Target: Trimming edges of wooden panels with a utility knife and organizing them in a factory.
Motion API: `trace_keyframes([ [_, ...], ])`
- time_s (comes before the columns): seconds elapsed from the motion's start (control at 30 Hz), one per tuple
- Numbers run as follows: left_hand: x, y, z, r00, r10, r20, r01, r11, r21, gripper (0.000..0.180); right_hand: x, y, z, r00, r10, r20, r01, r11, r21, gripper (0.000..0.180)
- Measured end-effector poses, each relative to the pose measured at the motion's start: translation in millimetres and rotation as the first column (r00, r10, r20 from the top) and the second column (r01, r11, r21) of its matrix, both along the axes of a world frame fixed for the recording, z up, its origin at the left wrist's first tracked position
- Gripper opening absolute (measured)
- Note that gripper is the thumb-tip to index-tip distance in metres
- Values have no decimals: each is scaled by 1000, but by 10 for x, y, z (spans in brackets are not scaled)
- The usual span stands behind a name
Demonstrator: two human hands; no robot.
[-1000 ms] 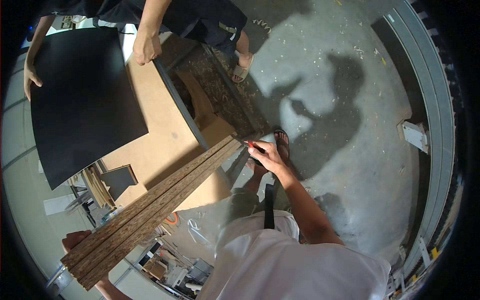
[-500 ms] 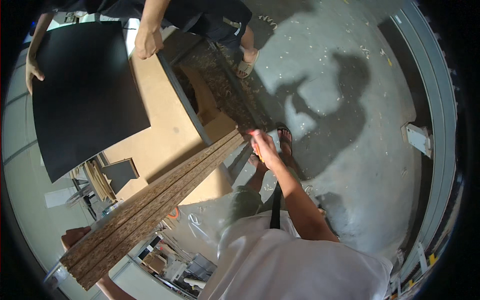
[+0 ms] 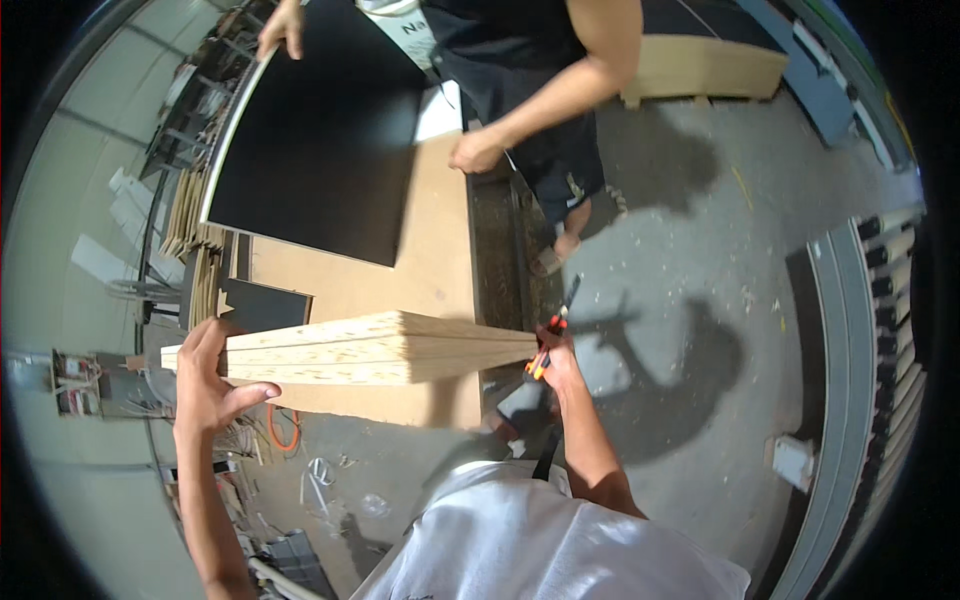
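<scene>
A stack of particle boards (image 3: 400, 350) spans the space in front of me, one corner pointing toward me, with pale, speckled cut edges. My left hand (image 3: 208, 378) is wrapped around its left end, thumb on the near side. At the other end, my right hand (image 3: 558, 360) grips a slim hand tool (image 3: 560, 324) with red and orange handle parts and a dark tip. That hand is against the stack's right end; its fingers are partly hidden, so I cannot tell whether they also hold the boards.
Beyond the stack is a wooden worktop (image 3: 360, 280). Across it, another person holds a large black panel (image 3: 310, 130). A small dark board (image 3: 265, 305) lies by the left edge. A rack with rollers (image 3: 850, 330) runs along the right, and a white block (image 3: 792, 462) is near it.
The stack has swung from a steep diagonal to nearly level, and my left hand has come up with it. The other person's black panel appears further right in view.
</scene>
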State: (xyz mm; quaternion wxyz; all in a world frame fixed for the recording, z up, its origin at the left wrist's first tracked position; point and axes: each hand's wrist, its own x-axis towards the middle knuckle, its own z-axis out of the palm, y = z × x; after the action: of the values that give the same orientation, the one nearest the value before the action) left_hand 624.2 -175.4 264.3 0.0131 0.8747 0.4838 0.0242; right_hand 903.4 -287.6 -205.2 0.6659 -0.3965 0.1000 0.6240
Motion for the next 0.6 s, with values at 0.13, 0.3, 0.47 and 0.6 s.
trace_keyframes([
  [0.13,-627,162,-168,984,-67,164,54,995,80,89,-112,-162,-101,990,128,65,-120,986,-115,17],
  [0.3,-649,78,-290,976,-133,173,82,958,273,87,-179,-794,-319,971,93,220,1,920,-391,15],
  [0.47,-511,0,-321,980,-65,188,-7,933,359,81,18,-1740,-836,942,49,332,169,785,-596,19],
  [0.6,-259,-2,-302,985,107,134,-157,879,450,74,157,-2343,-1052,935,80,344,170,751,-638,18],
])
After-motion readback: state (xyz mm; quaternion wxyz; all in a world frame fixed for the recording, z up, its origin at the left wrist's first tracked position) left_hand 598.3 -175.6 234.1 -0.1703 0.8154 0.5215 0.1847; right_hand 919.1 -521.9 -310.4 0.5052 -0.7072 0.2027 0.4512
